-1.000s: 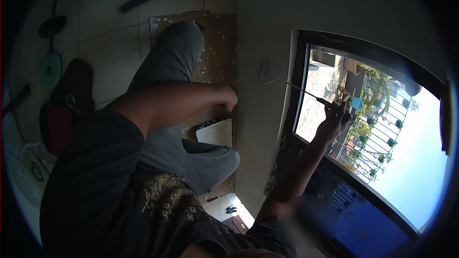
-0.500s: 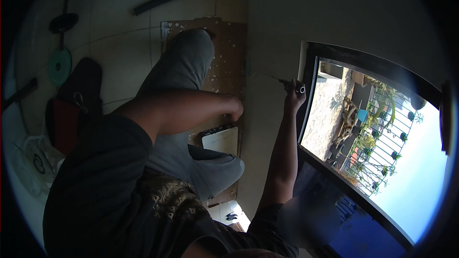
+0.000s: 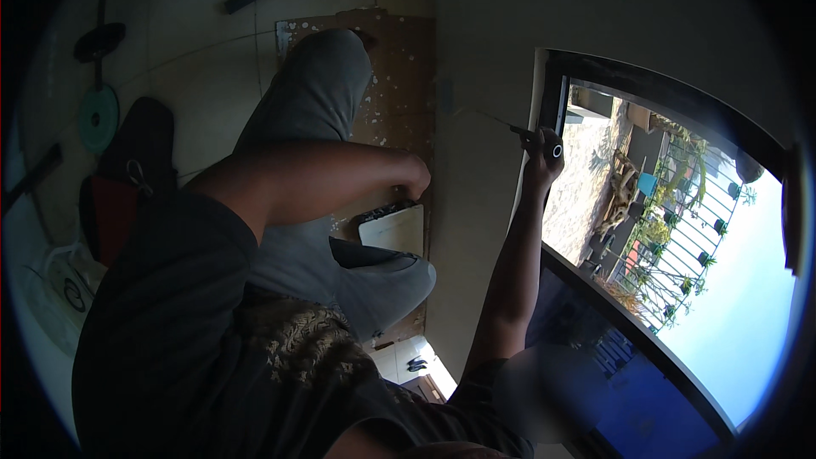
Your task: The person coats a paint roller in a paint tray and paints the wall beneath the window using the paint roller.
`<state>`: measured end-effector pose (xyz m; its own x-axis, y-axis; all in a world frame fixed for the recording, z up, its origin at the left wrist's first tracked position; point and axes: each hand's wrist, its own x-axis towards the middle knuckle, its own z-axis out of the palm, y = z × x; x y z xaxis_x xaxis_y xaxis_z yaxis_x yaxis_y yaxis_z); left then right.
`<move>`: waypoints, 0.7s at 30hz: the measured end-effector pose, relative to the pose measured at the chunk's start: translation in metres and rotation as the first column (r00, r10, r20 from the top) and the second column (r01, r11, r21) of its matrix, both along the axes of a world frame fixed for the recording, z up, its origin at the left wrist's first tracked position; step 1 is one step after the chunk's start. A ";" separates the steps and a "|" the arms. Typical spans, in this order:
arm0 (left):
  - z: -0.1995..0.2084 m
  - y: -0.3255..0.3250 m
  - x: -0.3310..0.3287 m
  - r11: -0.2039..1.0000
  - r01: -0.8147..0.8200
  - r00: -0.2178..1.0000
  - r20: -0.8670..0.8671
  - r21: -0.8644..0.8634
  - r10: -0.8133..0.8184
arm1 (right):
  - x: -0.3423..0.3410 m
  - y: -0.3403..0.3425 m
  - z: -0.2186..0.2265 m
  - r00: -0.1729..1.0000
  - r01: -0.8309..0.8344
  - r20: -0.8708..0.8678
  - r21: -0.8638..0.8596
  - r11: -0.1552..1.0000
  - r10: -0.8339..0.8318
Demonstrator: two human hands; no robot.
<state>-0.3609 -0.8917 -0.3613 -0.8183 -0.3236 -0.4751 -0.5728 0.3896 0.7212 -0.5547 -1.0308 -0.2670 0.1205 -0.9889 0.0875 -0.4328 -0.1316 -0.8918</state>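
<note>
My right hand is closed around the dark handle of a thin-bladed hand tool. A pale ring shows on the handle's butt, and the slim blade points left toward the wall. The hand is beside the window frame. My left hand hangs bent at the wrist over a flat whitish slab or tray with a dark, stained edge. Its fingers are mostly hidden, and whether they grip that edge does not show. My legs in grey trousers are folded around the slab.
A brown, paint-spotted board lies under me along the wall. The window has a dark frame on the right. At left are a barbell with a green plate, a black and red bag and a white fan.
The whole view has shifted so the room sits higher in the picture. My right hand and the tool have moved a little right, toward the window. My left hand stays beside the slab.
</note>
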 end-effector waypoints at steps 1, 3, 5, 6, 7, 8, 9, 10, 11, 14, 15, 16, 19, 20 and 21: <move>-0.002 -0.002 -0.004 1.000 0.005 1.000 -0.016 -0.004 -0.005 | 0.000 0.000 -0.014 1.000 0.008 -0.004 -0.011 1.000 -0.008; -0.001 -0.002 -0.006 1.000 0.009 1.000 -0.020 0.000 -0.009 | -0.005 0.002 -0.031 1.000 0.015 0.002 -0.014 1.000 -0.015; 0.001 -0.002 -0.018 1.000 -0.012 1.000 -0.010 -0.024 0.012 | -0.006 0.002 -0.032 0.993 0.085 -0.081 0.004 0.996 -0.084; -0.005 -0.002 -0.017 1.000 -0.014 1.000 -0.005 -0.018 0.014 | 0.000 0.003 -0.032 0.994 0.083 -0.077 0.011 0.997 -0.082; -0.010 -0.005 -0.016 0.999 0.036 0.999 0.001 -0.011 -0.036 | 0.005 0.000 -0.029 0.996 0.055 -0.074 0.004 0.998 -0.055; -0.017 -0.005 -0.016 0.997 0.081 0.997 0.007 -0.002 -0.081 | 0.016 -0.002 -0.022 0.997 0.024 -0.071 -0.002 1.000 -0.024; -0.017 -0.003 -0.015 0.997 0.083 0.997 0.009 0.005 -0.083 | 0.017 -0.001 -0.011 0.994 0.026 -0.105 -0.020 0.999 -0.028; -0.017 -0.001 -0.015 0.999 0.032 0.999 0.016 0.016 -0.033 | 0.017 0.002 0.003 0.996 0.059 -0.066 -0.044 0.997 -0.062; -0.012 -0.001 -0.018 1.000 -0.012 1.000 0.013 0.017 0.011 | 0.007 0.000 0.022 0.994 0.079 -0.068 -0.049 0.996 -0.082; -0.020 0.001 -0.014 1.000 -0.009 1.000 0.028 0.003 0.008 | 0.029 0.006 0.068 0.987 0.139 0.081 0.044 0.989 -0.142; -0.025 0.001 -0.015 1.000 0.000 1.000 0.020 0.005 0.000 | 0.030 0.005 0.069 0.993 0.096 0.069 0.008 0.995 -0.096; -0.033 0.000 -0.012 1.000 0.011 0.999 0.031 0.019 -0.012 | 0.031 -0.002 0.058 0.999 0.043 -0.011 -0.037 0.998 -0.043; -0.027 -0.002 -0.021 0.998 0.057 0.998 0.012 0.033 -0.058 | 0.020 -0.010 0.000 0.995 0.003 -0.098 -0.011 1.000 -0.004; -0.024 -0.003 -0.025 0.995 0.088 0.996 -0.007 0.044 -0.088 | 0.009 -0.008 -0.022 0.993 0.008 -0.119 -0.014 1.000 -0.009; -0.017 -0.002 -0.027 0.997 0.074 0.997 0.014 0.036 -0.074 | 0.007 -0.004 -0.038 0.991 0.015 -0.132 0.042 0.999 -0.009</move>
<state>-0.3876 -0.8941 -0.3786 -0.8320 -0.2449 -0.4978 -0.5543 0.4056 0.7268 -0.5473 -1.0343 -0.3046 0.1161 -0.9928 0.0292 -0.5484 -0.0886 -0.8315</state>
